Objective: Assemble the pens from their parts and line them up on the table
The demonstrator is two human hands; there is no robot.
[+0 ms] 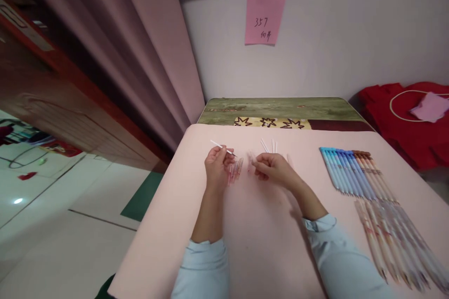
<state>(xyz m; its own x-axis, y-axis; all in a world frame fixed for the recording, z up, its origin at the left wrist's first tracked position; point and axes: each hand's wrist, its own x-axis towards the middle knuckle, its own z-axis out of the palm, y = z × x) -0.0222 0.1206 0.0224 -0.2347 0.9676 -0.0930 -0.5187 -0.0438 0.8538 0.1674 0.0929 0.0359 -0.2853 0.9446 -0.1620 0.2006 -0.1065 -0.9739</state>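
Between the fingertips of my left hand [217,167] is a slim white pen refill [215,143], its dark tip pointing right. My right hand [276,168] pinches a small, clear pinkish piece [250,158], which looks like part of a pen; blur hides its exact shape. Several short clear-pink pen parts [236,171] lie side by side just right of my left hand. Beyond my right hand, several more white refills [275,146] rest on the pink-covered table [259,233]. The two hands are a small gap apart.
To the right lies a row of blue and brown pens [345,172], with several clear pen barrels [396,243] nearer me. A green wooden surface [280,106] shows at the far edge. Red cloth [379,112] is at the right, a curtain [150,46] at the left.
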